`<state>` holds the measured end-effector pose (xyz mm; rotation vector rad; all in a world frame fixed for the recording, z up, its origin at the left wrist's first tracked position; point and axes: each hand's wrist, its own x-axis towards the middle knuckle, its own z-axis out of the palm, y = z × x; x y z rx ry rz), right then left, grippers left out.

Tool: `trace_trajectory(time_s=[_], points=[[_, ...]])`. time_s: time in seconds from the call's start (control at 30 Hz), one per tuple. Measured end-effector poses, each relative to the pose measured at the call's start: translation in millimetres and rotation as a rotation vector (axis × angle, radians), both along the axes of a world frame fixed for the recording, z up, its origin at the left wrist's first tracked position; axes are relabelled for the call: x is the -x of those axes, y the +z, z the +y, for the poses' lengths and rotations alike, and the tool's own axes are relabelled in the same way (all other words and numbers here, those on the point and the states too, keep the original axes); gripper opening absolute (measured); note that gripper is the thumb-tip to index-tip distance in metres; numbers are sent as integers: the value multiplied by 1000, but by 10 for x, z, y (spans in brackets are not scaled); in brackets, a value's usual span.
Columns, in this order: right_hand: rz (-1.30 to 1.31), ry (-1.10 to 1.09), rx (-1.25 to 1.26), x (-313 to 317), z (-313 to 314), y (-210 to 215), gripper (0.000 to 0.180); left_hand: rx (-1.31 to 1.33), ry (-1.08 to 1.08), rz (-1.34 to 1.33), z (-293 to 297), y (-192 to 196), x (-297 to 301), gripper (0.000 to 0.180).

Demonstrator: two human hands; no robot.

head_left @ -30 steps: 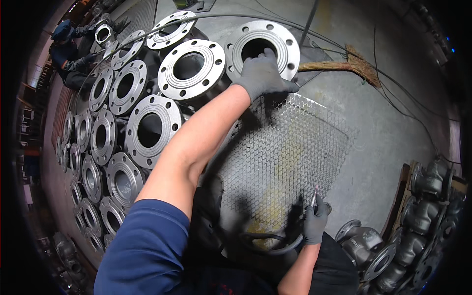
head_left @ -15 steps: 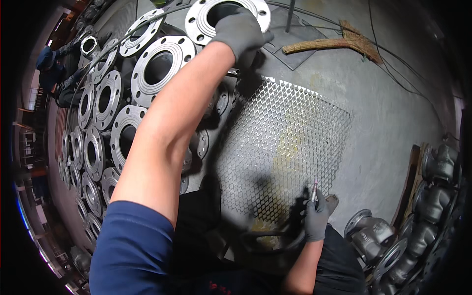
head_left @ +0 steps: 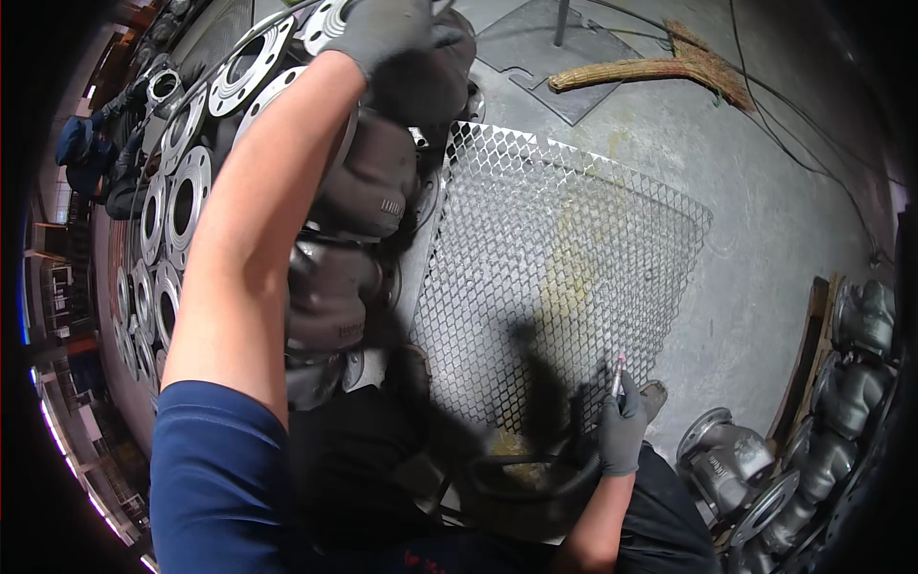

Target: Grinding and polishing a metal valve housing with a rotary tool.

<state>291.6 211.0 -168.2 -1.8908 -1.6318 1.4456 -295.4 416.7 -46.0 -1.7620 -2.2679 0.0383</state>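
up top, left hand (head_left: 387,38) overlaps a cut-off flange (head_left: 323,26) — grip unclear — while right hand (head_left: 623,432) clasps a slim tool (head_left: 618,378).

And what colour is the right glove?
The right glove is grey; the head view shows it best.

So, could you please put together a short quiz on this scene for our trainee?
1. Multiple choice: what does the right hand hold?
a) a broom
b) a slim pen-like tool
c) a hammer

2. True or false: the straw broom lies farther from the person than the metal mesh.

3. Short answer: which hand is at the flanged castings on the picture's left side?

Key: 1. b; 2. True; 3. The left hand.
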Motion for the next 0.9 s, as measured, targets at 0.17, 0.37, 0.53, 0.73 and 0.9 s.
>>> trace_trajectory(time_s=[0.17, 0.37, 0.53, 0.73, 0.9], points=[[-33, 38, 47, -99, -37, -101, 54, 17, -39, -109, -266, 50, 138, 82], [78, 23, -175, -128, -109, -112, 56, 54, 31, -231, -436, 211, 95, 94], [215, -36, 41, 123, -141, 295, 56, -309, -70, 27, -969, 56, -154, 93], [395, -201, -24, 175, -228, 1156, 45, 161, -259, -634, -1594, 453, -2433, 71], [731, -381, -138, 338, -489, 2272, 38, 535, -434, -1217, -2632, 1150, -3788, 103]])
